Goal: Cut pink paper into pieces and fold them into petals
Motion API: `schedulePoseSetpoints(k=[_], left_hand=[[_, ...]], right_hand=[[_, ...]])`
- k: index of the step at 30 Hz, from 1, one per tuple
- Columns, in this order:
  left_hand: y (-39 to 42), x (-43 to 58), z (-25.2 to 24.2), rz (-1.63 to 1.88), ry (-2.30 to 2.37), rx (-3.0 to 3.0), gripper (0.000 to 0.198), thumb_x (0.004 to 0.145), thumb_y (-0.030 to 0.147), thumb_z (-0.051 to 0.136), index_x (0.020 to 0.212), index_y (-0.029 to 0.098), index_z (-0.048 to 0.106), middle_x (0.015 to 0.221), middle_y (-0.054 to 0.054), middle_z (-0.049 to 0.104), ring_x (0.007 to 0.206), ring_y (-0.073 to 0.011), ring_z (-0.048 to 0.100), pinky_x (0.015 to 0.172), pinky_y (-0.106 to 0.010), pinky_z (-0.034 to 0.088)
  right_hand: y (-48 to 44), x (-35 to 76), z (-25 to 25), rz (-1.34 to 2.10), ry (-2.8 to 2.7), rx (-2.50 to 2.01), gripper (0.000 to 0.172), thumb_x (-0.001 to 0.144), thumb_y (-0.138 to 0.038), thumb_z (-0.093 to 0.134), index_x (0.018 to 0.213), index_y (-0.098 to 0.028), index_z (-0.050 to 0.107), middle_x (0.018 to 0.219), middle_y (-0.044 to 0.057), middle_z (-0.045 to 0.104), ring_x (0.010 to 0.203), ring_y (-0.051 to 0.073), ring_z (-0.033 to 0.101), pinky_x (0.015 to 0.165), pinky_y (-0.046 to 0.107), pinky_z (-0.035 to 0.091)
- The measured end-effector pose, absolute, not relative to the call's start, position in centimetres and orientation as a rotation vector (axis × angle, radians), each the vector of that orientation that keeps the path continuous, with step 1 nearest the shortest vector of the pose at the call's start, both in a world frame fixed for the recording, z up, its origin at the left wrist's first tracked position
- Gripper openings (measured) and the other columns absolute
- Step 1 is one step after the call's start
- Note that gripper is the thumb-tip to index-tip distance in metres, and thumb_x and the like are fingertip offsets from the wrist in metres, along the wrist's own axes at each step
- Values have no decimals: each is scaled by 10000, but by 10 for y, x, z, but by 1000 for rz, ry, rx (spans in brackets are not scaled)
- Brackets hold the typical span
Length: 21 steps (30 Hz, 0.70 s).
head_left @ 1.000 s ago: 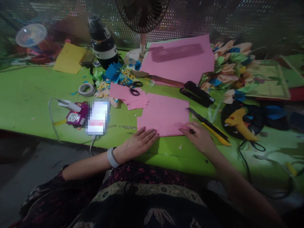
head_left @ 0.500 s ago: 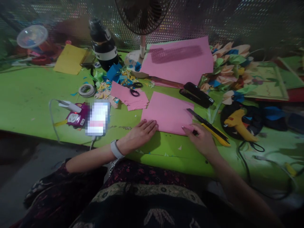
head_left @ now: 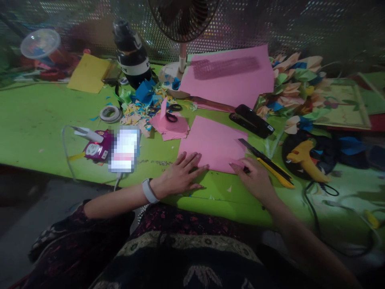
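A pink sheet of paper (head_left: 215, 144) lies on the green table in front of me. My left hand (head_left: 182, 174) rests flat at its near left corner, fingers spread, the fingertips on the paper's edge. At the near right corner my right hand (head_left: 252, 176) pinches the paper between thumb and curled fingers. A small dark thing shows beside its thumb; I cannot make out what it is. A cutter knife (head_left: 255, 152) and a yellow tool (head_left: 276, 172) lie just right of the sheet, close to my right hand. Scissors (head_left: 171, 117) lie on small pink paper pieces (head_left: 176, 130) beyond the sheet's left side.
A black stapler (head_left: 252, 120) lies beyond the sheet, before larger pink paper (head_left: 228, 76). At the left are a phone (head_left: 124, 150), a purple adapter (head_left: 95, 150) and a tape roll (head_left: 110, 114). A fan (head_left: 182, 56) and bottle (head_left: 134, 60) stand behind. A yellow glue gun (head_left: 305, 158) lies right.
My left hand's fingers have spread apart, its thumb side opening out along the table edge. One small pink piece near the scissors has flipped upright. My right hand has stayed at the corner.
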<state>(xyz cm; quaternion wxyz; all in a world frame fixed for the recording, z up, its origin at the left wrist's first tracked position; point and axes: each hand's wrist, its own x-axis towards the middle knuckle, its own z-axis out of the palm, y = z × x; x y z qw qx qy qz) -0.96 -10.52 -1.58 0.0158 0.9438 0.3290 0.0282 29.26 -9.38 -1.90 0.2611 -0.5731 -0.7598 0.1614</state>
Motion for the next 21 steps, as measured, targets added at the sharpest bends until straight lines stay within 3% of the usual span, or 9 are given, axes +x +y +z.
schedulePoseSetpoints(k=[7,10,12,14,17,21], left_hand=[[-106,-8,-15,80,1045,2921,764,1041,628,435,1649,185,302,1672,-201,368,1564,-374,330,1265,-566,264],[-105,-7,-15,90,1041,2930,782,1046,664,368,1619,132,356,1671,-195,377,1560,-361,340,1260,-562,279],[-104,-7,-16,106,1012,2953,788,1056,672,302,1604,110,378,1685,-183,355,1572,-339,322,1267,-552,273],[-103,-7,-17,127,978,2974,794,1064,666,260,1595,90,388,1698,-172,331,1585,-314,299,1287,-527,238],[-102,-7,-20,147,955,2973,814,1062,671,264,1598,70,382,1687,-185,346,1583,-302,308,1303,-498,195],[-101,-8,-20,130,951,2944,804,1058,677,279,1645,129,311,1695,-187,325,1580,-303,315,1292,-507,207]], right_hand=[[-91,293,-12,440,-2086,-1644,600,955,-799,419,728,-271,592,732,54,648,672,243,614,608,391,491],[-82,295,1,500,-2118,-1697,627,936,-819,429,800,-252,661,732,65,689,636,249,638,587,404,515],[-73,292,12,435,-2133,-1684,661,959,-796,407,966,-217,726,898,119,765,792,298,717,702,460,578],[-64,284,20,351,-2228,-1556,702,1006,-743,349,1208,-183,723,1216,174,759,1134,354,708,959,550,562],[-52,266,20,467,-2539,-1279,726,1050,-674,295,1541,-189,521,1595,149,521,1486,327,475,1196,576,405],[-49,251,3,598,-2822,-1085,775,1053,-671,272,1670,-202,289,1700,124,328,1577,283,317,1274,550,309]])
